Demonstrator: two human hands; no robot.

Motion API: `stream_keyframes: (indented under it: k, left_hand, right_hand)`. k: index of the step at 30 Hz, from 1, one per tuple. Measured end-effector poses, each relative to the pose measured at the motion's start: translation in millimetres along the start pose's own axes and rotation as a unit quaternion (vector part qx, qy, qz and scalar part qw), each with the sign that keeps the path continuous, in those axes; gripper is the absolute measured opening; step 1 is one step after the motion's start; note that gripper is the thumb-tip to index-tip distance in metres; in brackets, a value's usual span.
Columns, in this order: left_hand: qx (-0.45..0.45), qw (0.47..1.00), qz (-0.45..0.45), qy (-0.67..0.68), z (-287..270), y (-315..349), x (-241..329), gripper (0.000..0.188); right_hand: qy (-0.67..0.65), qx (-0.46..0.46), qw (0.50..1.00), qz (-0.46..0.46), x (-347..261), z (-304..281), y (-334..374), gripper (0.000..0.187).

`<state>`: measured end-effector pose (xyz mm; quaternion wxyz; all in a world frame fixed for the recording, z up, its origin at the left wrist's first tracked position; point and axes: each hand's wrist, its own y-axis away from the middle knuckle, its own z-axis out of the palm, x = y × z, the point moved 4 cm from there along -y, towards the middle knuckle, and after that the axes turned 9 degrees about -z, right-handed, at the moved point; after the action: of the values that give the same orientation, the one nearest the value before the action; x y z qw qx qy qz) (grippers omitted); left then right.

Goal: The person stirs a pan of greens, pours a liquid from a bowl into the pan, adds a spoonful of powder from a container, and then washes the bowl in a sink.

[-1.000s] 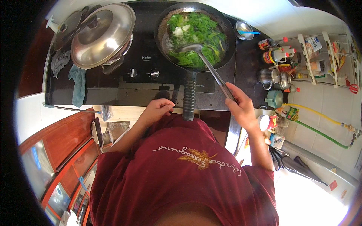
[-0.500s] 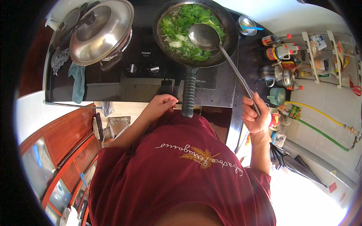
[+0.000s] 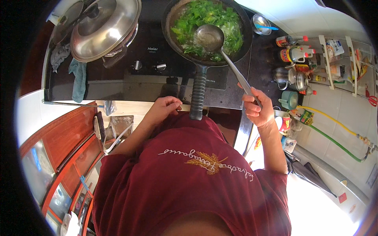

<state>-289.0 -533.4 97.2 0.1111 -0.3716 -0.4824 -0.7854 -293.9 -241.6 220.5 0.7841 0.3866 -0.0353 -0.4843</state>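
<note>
My right hand (image 3: 258,107) is wrapped round the handle of a steel ladle (image 3: 236,72). The ladle's round bowl sits among chopped leafy greens (image 3: 212,15) and pale liquid in a dark wok (image 3: 168,33). Cloudy liquid seems to lie in the bowl. From the wok a ribbed black handle (image 3: 198,94) points toward my body, with no hand on it. My left hand (image 3: 167,108) hovers just left of that handle by the stove's front edge. Its fingers are curled in, thumb against them, and nothing shows in them.
A steel pot with a domed lid (image 3: 106,29) stands on the left of the black stove (image 3: 149,86), near a teal cloth (image 3: 78,80). Right of the wok is a small metal bowl (image 3: 261,23) with a blue spoon. Sauce bottles (image 3: 291,54) and a green mug (image 3: 289,100) line the right wall.
The ladle's bowl has dipped into the liquid, and my right hand has moved slightly left and away from my body. The greens have spread toward the wok's right side.
</note>
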Motion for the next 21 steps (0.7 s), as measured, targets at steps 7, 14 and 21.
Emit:
stream_keyframes:
  k: [7, 14, 21]
  left_hand:
    - [0.012, 1.000, 0.015, 0.016, 0.3, -3.8, 4.1, 0.022]
    - [0.024, 1.000, -0.005, 0.014, -6.4, -4.5, 1.9, 0.022]
    - [0.023, 0.999, -0.001, 0.033, -5.6, -1.5, -1.0, 0.022]
  right_hand:
    - [0.049, 0.040, 0.998, -0.010, -10.3, -11.9, -24.3, 0.026]
    - [0.153, 0.085, 0.981, -0.088, -35.9, -11.7, -51.5, 0.013]
    - [0.372, 0.093, 0.910, -0.158, -65.2, 0.0, -64.4, 0.019]
